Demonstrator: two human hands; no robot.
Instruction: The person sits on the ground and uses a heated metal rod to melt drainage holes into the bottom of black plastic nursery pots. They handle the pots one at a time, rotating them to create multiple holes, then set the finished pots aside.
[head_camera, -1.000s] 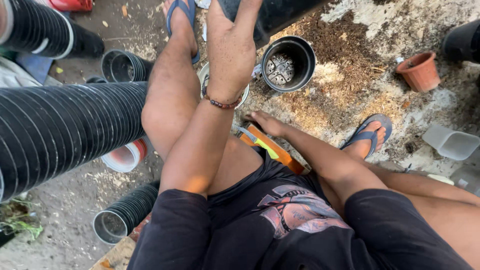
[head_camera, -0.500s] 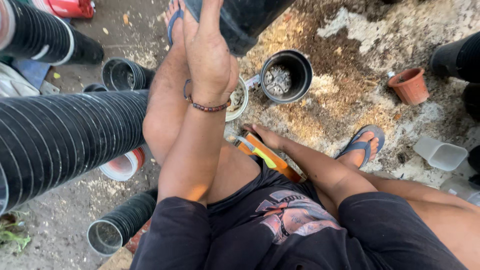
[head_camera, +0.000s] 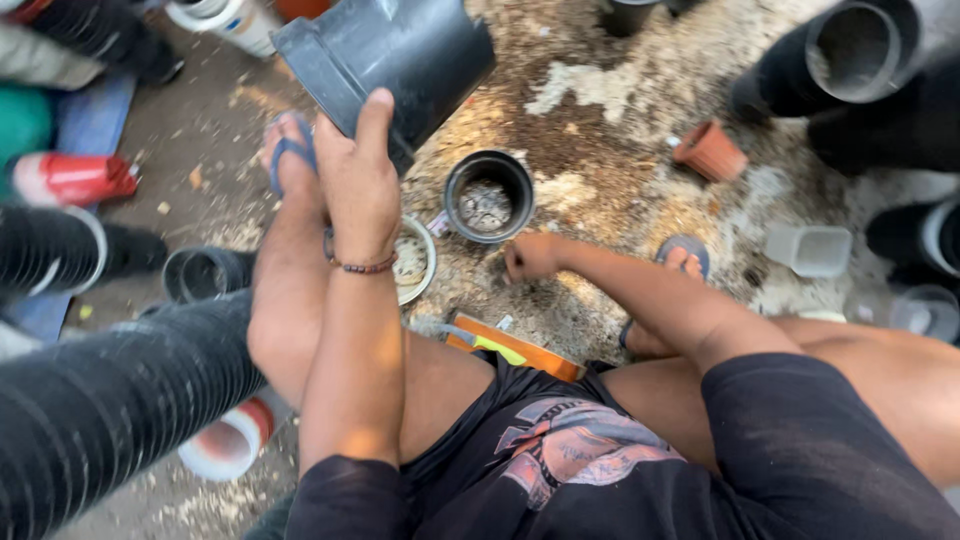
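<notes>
My left hand (head_camera: 358, 185) grips the rim of a large black plastic pot (head_camera: 385, 55), held tilted above the ground at the top middle. A beaded bracelet circles that wrist. My right hand (head_camera: 530, 257) is a closed fist low over the soil, just below a small black pot (head_camera: 489, 193) that stands upright with gravel and soil inside. A shallow light-coloured bowl (head_camera: 422, 262) with soil sits between my left forearm and the small pot. I cannot tell whether the fist holds anything.
Stacks of black pots lie at the left (head_camera: 110, 400) and top right (head_camera: 850, 50). A small terracotta pot (head_camera: 710, 152), a clear plastic cup (head_camera: 808, 250), an orange-handled tool (head_camera: 515, 350) and loose soil (head_camera: 600, 110) surround my blue-sandalled feet.
My left hand has lifted the large black pot further up and forward. My right hand has come out from beside my leg to the soil beside the small black pot.
</notes>
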